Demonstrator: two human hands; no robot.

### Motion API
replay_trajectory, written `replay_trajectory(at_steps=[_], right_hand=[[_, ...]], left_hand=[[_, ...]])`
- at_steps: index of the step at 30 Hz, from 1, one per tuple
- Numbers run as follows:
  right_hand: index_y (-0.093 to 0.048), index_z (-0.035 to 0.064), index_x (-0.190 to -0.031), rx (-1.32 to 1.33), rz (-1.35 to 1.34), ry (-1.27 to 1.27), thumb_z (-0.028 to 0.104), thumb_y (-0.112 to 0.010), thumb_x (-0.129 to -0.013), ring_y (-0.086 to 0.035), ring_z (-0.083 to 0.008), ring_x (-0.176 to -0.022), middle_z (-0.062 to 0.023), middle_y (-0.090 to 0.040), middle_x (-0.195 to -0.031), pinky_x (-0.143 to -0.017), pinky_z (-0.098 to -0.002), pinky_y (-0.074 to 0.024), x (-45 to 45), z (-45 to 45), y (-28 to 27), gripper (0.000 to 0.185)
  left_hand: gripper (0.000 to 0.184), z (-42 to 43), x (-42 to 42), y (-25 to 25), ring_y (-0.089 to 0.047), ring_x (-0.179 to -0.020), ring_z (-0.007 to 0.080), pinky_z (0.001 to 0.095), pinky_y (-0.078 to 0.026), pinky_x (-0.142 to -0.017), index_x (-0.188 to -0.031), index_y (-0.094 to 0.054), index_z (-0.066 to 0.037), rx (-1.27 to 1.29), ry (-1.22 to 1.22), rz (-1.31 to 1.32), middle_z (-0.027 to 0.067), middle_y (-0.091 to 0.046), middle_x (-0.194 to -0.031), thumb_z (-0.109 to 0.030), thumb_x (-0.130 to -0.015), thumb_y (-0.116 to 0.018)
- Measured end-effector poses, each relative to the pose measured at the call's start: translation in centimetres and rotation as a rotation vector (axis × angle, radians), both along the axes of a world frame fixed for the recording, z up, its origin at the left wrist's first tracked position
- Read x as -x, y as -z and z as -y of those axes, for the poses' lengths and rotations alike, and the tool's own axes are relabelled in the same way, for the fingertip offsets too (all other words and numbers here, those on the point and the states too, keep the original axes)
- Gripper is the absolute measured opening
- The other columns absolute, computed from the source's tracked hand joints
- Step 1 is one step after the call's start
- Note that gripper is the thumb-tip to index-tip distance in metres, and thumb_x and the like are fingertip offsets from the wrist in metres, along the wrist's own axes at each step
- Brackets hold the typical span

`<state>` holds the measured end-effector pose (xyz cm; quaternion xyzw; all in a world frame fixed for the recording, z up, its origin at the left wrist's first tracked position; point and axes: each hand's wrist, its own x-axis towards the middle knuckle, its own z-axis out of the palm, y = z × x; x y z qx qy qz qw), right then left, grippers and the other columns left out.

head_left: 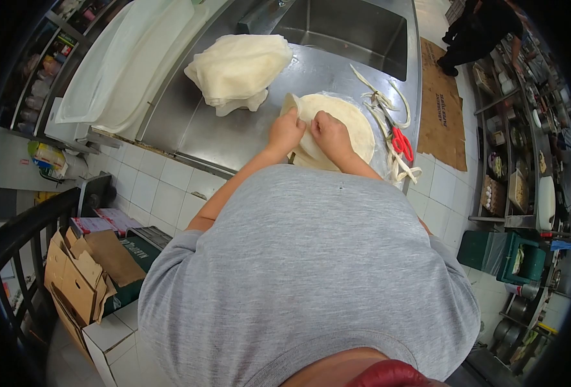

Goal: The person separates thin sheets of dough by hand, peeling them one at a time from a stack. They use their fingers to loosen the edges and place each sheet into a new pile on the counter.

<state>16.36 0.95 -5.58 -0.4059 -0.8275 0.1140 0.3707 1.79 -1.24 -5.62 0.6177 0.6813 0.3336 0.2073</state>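
Note:
A stack of thin round pastry sheets (357,122) lies on the steel counter in front of me. My left hand (286,134) is closed in a pinch on the raised left edge of the top pastry sheet (291,103), which curls up from the stack. My right hand (332,134) rests over the stack close beside it, fingers curled in; whatever they grip is hidden. Farther left sits a loose, draped pile of pastry sheets (239,71). Right of the stack, red-handled scissors (401,143) lie among pale cut strips (378,97).
A steel sink (343,35) is set into the counter's far side. A large whitish plastic tub (121,61) stands at the left. Flattened cardboard (441,103) covers floor at the right, near a person in dark clothes (485,32) and loaded shelves (501,142). Cardboard boxes (82,277) stand lower left.

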Motion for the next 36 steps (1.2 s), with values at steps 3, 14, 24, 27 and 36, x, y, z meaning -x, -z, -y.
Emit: replay_trajectory(at_steps=[3, 14, 24, 27, 36], right_hand=[[-0.054, 0.0023, -0.094, 0.181, -0.174, -0.001, 0.006, -0.063, -0.078, -0.059, -0.0252, -0.065, -0.0119, -0.058, -0.072, -0.059, -0.0339, -0.0483, 0.3, -0.2, -0.2, 0.019], [-0.058, -0.0003, -0.101, 0.495, -0.073, -0.160, 0.012, -0.066, -0.076, -0.058, -0.0244, -0.075, -0.0126, -0.058, -0.089, -0.068, -0.0328, -0.0475, 0.4, -2.6, -0.8, 0.028], [-0.050, 0.0039, -0.095, -0.045, -0.012, -0.208, 0.004, -0.055, -0.074, -0.054, -0.0355, -0.081, -0.0167, -0.055, -0.084, -0.067, -0.0435, -0.0450, 2.1, -1.6, 0.2, 0.021], [-0.050, 0.0049, -0.095, -0.006, -0.074, -0.208, 0.003, -0.055, -0.073, -0.054, -0.0355, -0.082, -0.0160, -0.054, -0.084, -0.067, -0.0440, -0.0449, 2.7, -1.7, -0.5, 0.022], [-0.055, 0.0024, -0.082, -0.088, -0.072, -0.231, 0.003, -0.057, -0.072, -0.055, -0.0319, -0.084, -0.0130, -0.055, -0.087, -0.068, -0.0389, -0.0472, 2.4, -2.0, -1.9, 0.011]], left_hand=[[0.025, -0.4, 0.7, 0.8, -0.062, -0.075, 0.0387, 0.0435, -0.047, -0.068, -0.095, -0.058, 0.002, -0.047, 0.013, 0.108, 0.0239, -0.063, -0.079, -0.019, -0.082, -0.057], [0.029, 0.0, 1.0, -1.5, -0.064, -0.080, 0.0327, 0.0388, -0.048, -0.070, -0.099, -0.060, 0.002, 0.009, 0.032, 0.179, 0.0219, -0.065, -0.085, -0.023, -0.083, -0.061], [0.034, -0.5, 1.5, -1.3, -0.060, -0.087, 0.0417, 0.0436, -0.047, -0.076, -0.107, -0.059, 0.002, -0.008, 0.069, 0.056, 0.0270, -0.062, -0.091, -0.018, -0.079, -0.055], [0.032, -1.7, 2.9, 1.1, -0.059, -0.087, 0.0422, 0.0448, -0.047, -0.076, -0.103, -0.060, 0.001, 0.004, 0.121, 0.035, 0.0271, -0.062, -0.091, -0.019, -0.079, -0.055], [0.028, -0.8, 2.5, -3.1, -0.061, -0.070, 0.0244, 0.0345, -0.046, -0.064, -0.098, -0.060, 0.002, 0.086, 0.093, 0.145, 0.0176, -0.062, -0.076, -0.019, -0.080, -0.060]])
